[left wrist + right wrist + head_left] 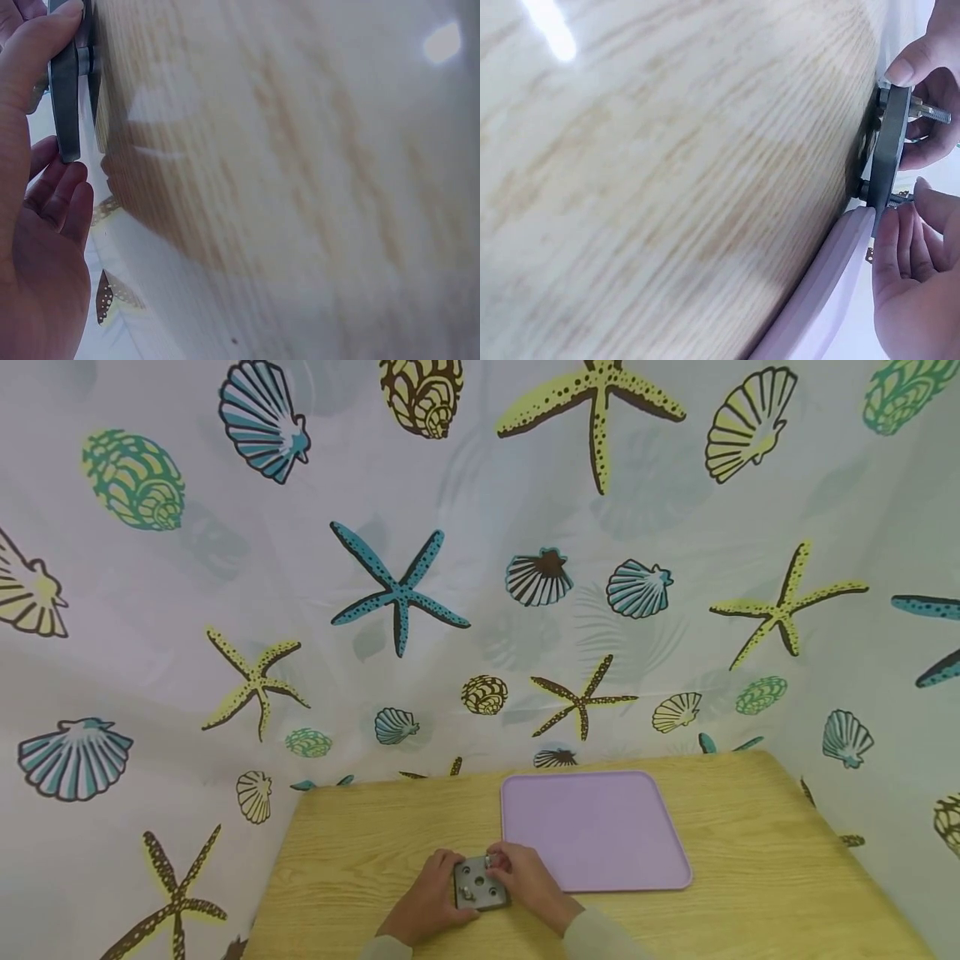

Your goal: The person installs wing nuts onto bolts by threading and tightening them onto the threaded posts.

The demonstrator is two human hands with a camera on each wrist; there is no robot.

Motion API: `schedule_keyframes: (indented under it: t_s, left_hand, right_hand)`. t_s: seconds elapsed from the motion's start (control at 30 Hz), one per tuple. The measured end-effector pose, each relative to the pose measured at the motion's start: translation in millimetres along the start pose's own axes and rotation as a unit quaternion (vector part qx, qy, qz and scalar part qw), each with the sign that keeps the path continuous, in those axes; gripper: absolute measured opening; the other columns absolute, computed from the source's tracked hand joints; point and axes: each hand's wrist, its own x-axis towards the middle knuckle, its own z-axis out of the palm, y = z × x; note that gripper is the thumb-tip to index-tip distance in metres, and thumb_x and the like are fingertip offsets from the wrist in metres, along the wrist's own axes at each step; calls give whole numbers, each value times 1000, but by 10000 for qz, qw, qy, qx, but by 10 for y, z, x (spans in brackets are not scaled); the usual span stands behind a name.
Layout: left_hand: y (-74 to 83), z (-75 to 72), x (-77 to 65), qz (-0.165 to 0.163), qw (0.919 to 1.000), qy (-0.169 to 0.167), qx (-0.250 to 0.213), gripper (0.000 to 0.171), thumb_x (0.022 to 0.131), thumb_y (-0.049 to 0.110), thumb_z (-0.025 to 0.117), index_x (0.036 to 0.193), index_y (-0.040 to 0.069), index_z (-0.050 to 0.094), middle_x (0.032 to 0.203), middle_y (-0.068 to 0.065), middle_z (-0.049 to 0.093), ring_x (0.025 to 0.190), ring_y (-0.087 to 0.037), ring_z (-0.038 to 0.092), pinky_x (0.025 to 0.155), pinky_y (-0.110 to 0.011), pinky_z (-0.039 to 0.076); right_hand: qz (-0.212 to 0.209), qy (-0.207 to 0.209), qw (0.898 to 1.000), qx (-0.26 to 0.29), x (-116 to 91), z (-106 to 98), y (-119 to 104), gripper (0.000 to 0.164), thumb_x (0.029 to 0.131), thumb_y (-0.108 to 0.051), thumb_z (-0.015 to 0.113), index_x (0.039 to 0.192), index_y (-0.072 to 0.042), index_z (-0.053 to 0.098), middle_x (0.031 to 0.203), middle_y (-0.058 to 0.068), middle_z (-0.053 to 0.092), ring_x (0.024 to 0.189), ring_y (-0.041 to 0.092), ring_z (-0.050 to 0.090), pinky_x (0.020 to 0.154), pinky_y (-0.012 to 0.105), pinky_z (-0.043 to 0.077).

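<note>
A square grey metal plate (480, 882) with several holes lies close over the wooden table. My left hand (431, 897) grips its left side, thumb at the near edge and fingers at the far edge. Through the lower left corner stands a bolt (934, 114) with a nut on its thread; its head is under the plate. At the far right corner, my right hand (525, 877) pinches the upper end of a second bolt (901, 199) between thumb and fingers, which hide most of its tip. In the left wrist view the plate (66, 97) appears edge-on beside the left thumb.
A lilac tray (592, 827) lies just beyond and to the right of the plate, its near left edge close to my right hand. The wood-grain table (360, 827) meets a shell- and starfish-patterned curtain (465, 635) at the back and both sides.
</note>
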Motion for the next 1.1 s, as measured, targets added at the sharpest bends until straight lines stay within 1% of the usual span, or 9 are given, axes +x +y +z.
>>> schedule_keyframes:
  t_s: [0.13,0.2,0.33,0.53,0.7,0.83,0.97,1.03,1.1]
  left_hand:
    - [-19,24,2,-38,10000,27,-6,84,67,64,69,128,12,44,121,-1,41,105,-12,43,93,-39,42]
    - [-26,29,6,-51,10000,9,-5,85,67,65,69,128,12,44,122,-1,41,105,-13,43,93,-39,42]
    - [-37,39,8,-58,10000,8,-18,85,67,65,68,128,12,44,122,-1,41,106,-13,43,93,-39,42]
    - [-59,51,-1,47,9999,87,-63,84,67,66,68,128,12,44,122,0,41,108,-12,43,94,-39,42]
    - [-40,29,-7,54,9999,68,-74,84,68,65,68,129,11,44,122,-1,41,107,-13,44,93,-39,42]
    - [-24,13,-14,65,10000,17,-56,85,69,65,68,129,10,44,122,-3,42,107,-14,44,93,-40,42]
    - [-30,15,-16,73,9999,20,-90,85,69,64,68,129,10,44,122,-3,42,107,-14,43,94,-39,42]
    - [-34,16,-8,70,9999,14,-123,84,69,63,68,129,10,44,122,-2,42,107,-14,43,94,-39,42]
    - [-32,18,0,42,9999,-15,-144,84,69,64,68,129,11,44,122,-2,42,107,-14,44,94,-40,42]
  right_hand:
    - [36,-155,9999,-27,18,3,15,35,82,-11,69,113,2,61,81,-5,62,73,2,55,67,22,49]
    - [73,-198,9998,-52,32,-3,12,35,82,-11,69,113,2,61,80,-6,60,73,2,54,67,22,49]
    - [203,-195,9996,5,53,-19,-11,32,82,-13,70,110,-1,62,81,-5,58,74,3,52,67,23,47]
    - [437,-100,9990,48,58,-13,-14,25,80,-18,72,100,-8,60,87,-4,58,78,6,54,69,24,48]
    - [434,89,9990,-13,14,-14,-6,20,80,-22,72,93,-10,62,84,-5,59,76,5,54,68,24,48]
    - [336,-8,9992,216,-37,-11,3,24,82,-21,69,101,-7,63,85,-5,61,76,5,55,68,23,48]
    - [276,-125,9983,502,-69,-8,-2,26,89,-17,60,111,-3,60,89,-4,63,81,5,57,71,24,49]
    - [241,-74,9982,543,-68,-4,1,27,90,-16,59,113,-2,59,90,-3,63,82,6,58,73,24,49]
    - [184,16,9986,496,-62,1,10,28,89,-15,60,113,0,59,89,-2,62,82,7,57,72,25,49]
